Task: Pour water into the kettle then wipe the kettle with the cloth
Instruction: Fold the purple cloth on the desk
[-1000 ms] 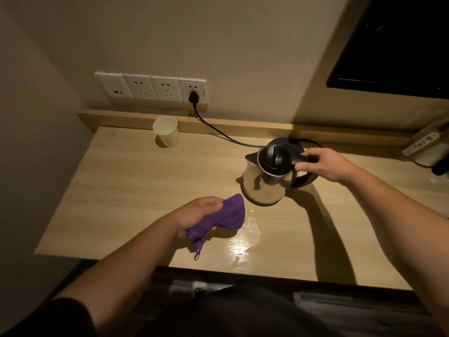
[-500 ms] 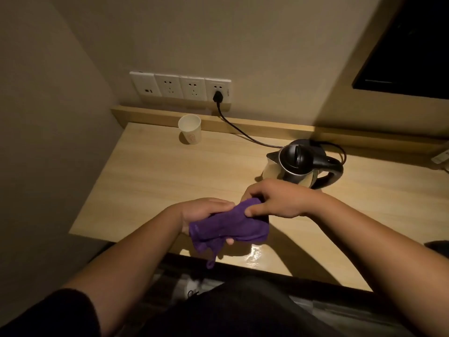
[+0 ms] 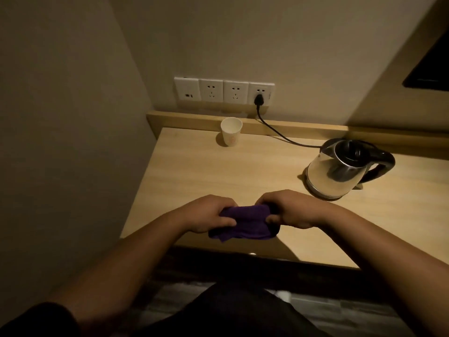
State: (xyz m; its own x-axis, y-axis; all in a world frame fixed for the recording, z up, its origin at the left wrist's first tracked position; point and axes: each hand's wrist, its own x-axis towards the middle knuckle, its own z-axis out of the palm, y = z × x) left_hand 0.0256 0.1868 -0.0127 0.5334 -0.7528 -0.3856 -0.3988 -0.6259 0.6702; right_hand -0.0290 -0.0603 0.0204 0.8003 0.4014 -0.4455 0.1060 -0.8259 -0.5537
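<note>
both hands are bunched on the cloth (image 3: pixel 243 223), a small purple rag held over the near edge of the desk (image 3: pixel 218 171), well in front and to the left of the kettle (image 3: pixel 340 171). the left hand (image 3: pixel 206 215) grips the cloth's left end with fingers curled over the top and thumb under; the right hand (image 3: pixel 291 210) pinches the right end the same way, so the rag is stretched and crumpled between them. it looks soft and limp, light, with no shape of its own, so it probably wants folding or wadding into a pad in one palm before it meets anything. the kettle stands upright with its lid shut, spout toward the cup (image 3: pixel 231 131), which sits well to the kettle's left by the back ledge. its body looks like smooth glass or polished steel with a metal band at the foot, likely slick and, if it holds water, fairly heavy. the black handle (image 3: pixel 379 164) on the kettle's right side is the sensible place to steady it while wiping. the cord (image 3: pixel 279 135) runs from behind the kettle to a socket (image 3: pixel 260 93) on the wall, so a tug could shift it.
</note>
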